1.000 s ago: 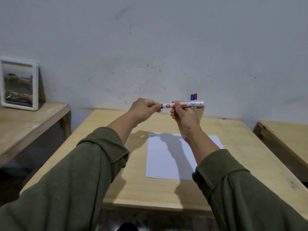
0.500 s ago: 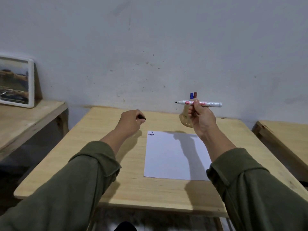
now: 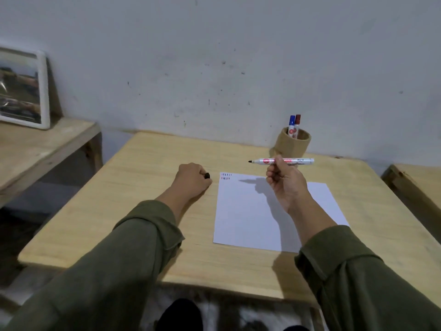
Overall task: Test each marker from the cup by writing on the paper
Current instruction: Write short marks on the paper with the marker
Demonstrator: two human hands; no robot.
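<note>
My right hand [image 3: 285, 182] holds an uncapped white marker [image 3: 263, 161] level above the top of the white paper [image 3: 250, 223], its black tip pointing left. My left hand [image 3: 192, 180] rests as a fist on the wooden table [image 3: 143, 211], just left of the paper, closed on the marker's black cap [image 3: 207, 175]. Two short rows of small strokes [image 3: 226, 176] mark the paper's top left corner. A tan cup [image 3: 293, 145] at the table's back right holds a blue-capped marker [image 3: 291, 126] and a red-capped marker [image 3: 297, 125].
A white-framed picture [image 3: 22, 89] leans against the grey wall on a lower wooden bench [image 3: 35, 149] to the left. Another wooden table edge [image 3: 415, 182] shows at the right. My green sleeves fill the foreground.
My hands have pulled apart, taking the cap off the marker. The left hand dropped to the table with the cap; the right hand lowered the marker toward the paper.
</note>
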